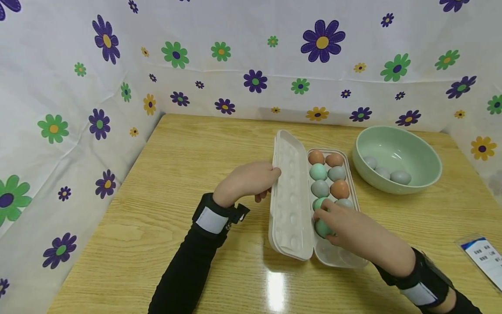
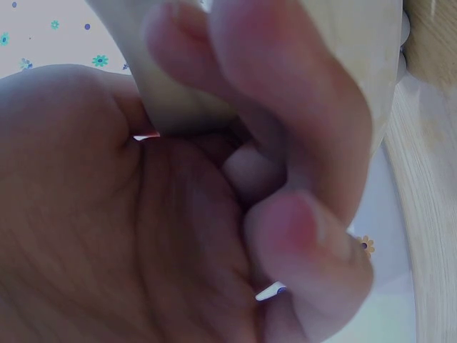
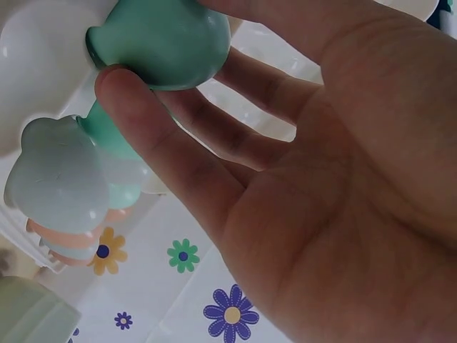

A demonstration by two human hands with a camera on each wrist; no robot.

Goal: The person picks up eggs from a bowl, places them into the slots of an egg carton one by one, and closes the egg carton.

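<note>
My left hand (image 1: 249,179) grips the outer edge of the raised lid (image 1: 291,200) of a plastic egg box, thumb on top and fingers curled behind. In the left wrist view, the curled fingers (image 2: 307,107) hide part of the lid. My right hand (image 1: 351,224) holds a green egg (image 1: 322,228) between thumb and fingers, low over the near end of the box's tray (image 1: 341,260). The right wrist view shows this green egg (image 3: 175,46) at the fingertips. Farther up the tray sit brown eggs (image 1: 339,189), grey eggs (image 1: 336,173) and light green eggs (image 1: 318,172) in two rows.
A pale green bowl (image 1: 425,168) with several grey eggs (image 1: 401,177) inside stands right of the box. A printed card in a clear sleeve (image 1: 484,257) lies at the table's right edge. Flower-patterned cloth (image 1: 235,26) rises behind the wooden table (image 1: 188,148) and along its left side.
</note>
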